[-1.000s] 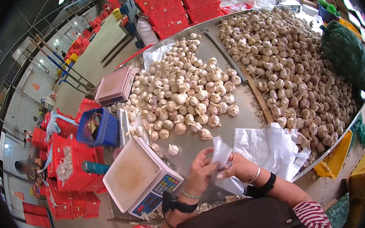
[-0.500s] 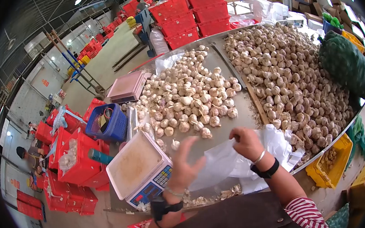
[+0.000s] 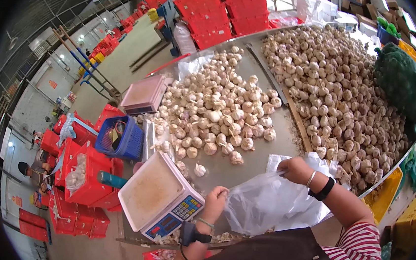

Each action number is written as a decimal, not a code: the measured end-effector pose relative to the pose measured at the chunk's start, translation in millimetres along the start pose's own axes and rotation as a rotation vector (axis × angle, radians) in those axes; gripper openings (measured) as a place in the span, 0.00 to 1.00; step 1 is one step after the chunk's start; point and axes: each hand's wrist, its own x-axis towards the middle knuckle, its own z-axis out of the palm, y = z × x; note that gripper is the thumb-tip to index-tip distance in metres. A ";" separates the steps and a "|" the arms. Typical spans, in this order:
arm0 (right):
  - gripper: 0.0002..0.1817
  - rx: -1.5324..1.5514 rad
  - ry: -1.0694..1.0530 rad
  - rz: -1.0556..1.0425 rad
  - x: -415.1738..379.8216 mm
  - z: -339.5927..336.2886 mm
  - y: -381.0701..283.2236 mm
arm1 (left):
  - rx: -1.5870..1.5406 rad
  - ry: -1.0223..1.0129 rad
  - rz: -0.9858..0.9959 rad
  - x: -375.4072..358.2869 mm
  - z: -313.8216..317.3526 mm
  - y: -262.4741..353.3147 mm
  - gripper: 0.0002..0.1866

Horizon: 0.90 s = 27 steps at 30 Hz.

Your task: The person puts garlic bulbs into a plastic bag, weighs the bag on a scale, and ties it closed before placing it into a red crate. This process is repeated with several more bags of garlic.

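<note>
From over the worker's head, I see the two bare hands apart, with a clear plastic bag (image 3: pixel 250 210) stretched between them. The left hand (image 3: pixel 215 203) has its fingers closed on one edge of it, just beside the keypad corner of the near scale (image 3: pixel 155 190); the right hand (image 3: pixel 294 169) pinches the other edge, higher up and over the white plastic bags (image 3: pixel 311 191) lying on the metal table (image 3: pixel 251 176). The clear bag hangs low over the table's near side, and I can't tell whether its mouth is open.

Beyond the hands, a garlic heap (image 3: pixel 214 113) spreads over the metal, one loose bulb (image 3: pixel 199 170) lying near the scale's pan. A wooden strip (image 3: pixel 295 120) runs between that heap and a bigger garlic pile (image 3: pixel 343 109) on the right. The far scale (image 3: pixel 143 93) sits at the heap's left, near a blue basket (image 3: pixel 129 140), and a dark green net sack (image 3: pixel 405 85) slumps against the bigger pile
</note>
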 end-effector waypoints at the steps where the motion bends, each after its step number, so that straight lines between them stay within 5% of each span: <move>1: 0.08 0.195 -0.140 0.097 5.7 1.7 12.5 | -0.096 -0.028 -0.109 8.3 0.8 -12.5 0.05; 3: 0.12 0.248 -0.159 0.135 25.4 18.2 50.7 | -0.114 0.000 -0.093 26.7 6.2 -39.1 0.07; 9: 0.12 0.042 -0.214 0.556 96.7 31.0 78.8 | 0.463 0.012 -0.277 96.4 11.3 -57.5 0.15; 13: 0.13 -0.132 -0.131 0.610 172.7 29.1 127.4 | 0.568 0.102 -0.127 170.5 10.7 -64.4 0.15; 18: 0.11 -0.369 0.003 0.285 257.7 -6.9 151.4 | 0.398 0.311 -0.192 261.6 20.0 -54.8 0.12; 21: 0.10 -0.072 0.285 0.440 283.2 4.1 155.8 | 0.357 0.382 -0.036 300.5 21.2 -40.5 0.12; 23: 0.10 0.037 0.302 0.429 283.3 -5.9 134.4 | 0.334 0.383 -0.081 315.1 23.3 -38.0 0.09; 25: 0.09 0.065 0.363 0.362 278.4 -15.9 115.9 | 0.078 0.432 0.105 312.9 22.7 -19.5 0.08; 27: 0.10 0.043 0.365 0.330 263.1 -22.4 109.8 | 0.246 0.433 0.169 306.3 15.6 -6.5 0.08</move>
